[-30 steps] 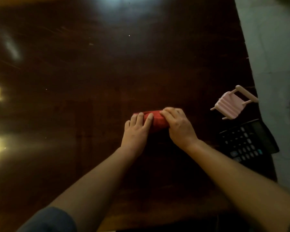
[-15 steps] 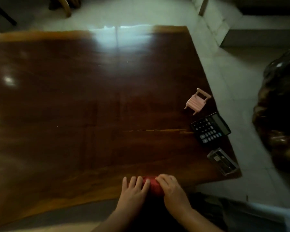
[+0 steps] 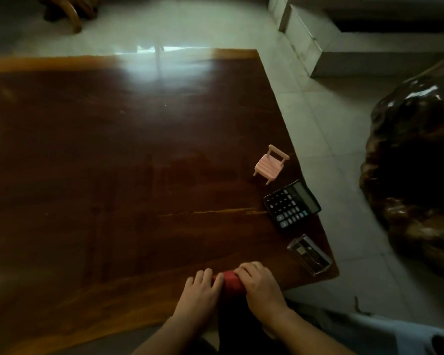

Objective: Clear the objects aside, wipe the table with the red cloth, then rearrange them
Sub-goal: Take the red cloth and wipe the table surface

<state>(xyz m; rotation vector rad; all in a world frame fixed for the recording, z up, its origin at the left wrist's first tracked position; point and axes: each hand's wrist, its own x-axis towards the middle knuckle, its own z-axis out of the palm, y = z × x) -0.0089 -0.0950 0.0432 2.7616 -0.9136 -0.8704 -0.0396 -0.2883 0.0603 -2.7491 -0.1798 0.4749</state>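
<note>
The red cloth [image 3: 231, 282], folded small, lies at the near edge of the dark wooden table [image 3: 118, 175]. My left hand [image 3: 199, 294] rests flat on its left side and my right hand [image 3: 260, 284] presses on its right side, so only the middle strip of cloth shows. Along the table's right edge stand a small pink toy chair [image 3: 269, 165], a black calculator [image 3: 291, 204] and a clear plastic case [image 3: 309, 254], in a row from far to near.
The table's right edge [image 3: 315, 208] drops to a pale tiled floor [image 3: 326, 139]. A large dark glossy carved object [image 3: 415, 180] stands on the floor to the right. Wooden furniture legs [image 3: 69, 11] show beyond the far edge.
Both hands have dragged the red cloth from the table's middle back to its near edge. The view has pulled back and now shows the whole table and the clear case.
</note>
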